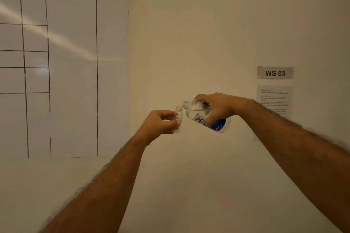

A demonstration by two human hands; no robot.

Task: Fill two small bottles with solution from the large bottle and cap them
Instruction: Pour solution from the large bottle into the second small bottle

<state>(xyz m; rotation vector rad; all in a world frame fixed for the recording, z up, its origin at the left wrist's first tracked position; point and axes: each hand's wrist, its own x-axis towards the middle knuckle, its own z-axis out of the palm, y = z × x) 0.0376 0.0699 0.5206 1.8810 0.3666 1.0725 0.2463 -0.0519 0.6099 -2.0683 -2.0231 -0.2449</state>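
Left hand (161,122) pinches small bottle (178,119) upright, mouth up to receive. Right hand (217,108) at 3 o'clock wraps large bottle (206,116), tilted, uncapped neck touching small mouth for pouring. Behind: wall chart (72,62) 10 o'clock, WS 03 sign (275,73) 2 o'clock.

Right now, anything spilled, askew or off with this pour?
No spill visible. The right hand tilts the uncapped large bottle neck-down at the mouth of the small bottle, which the left hand holds upright. One oddity: the pour happens in mid-air, no surface in view beneath.
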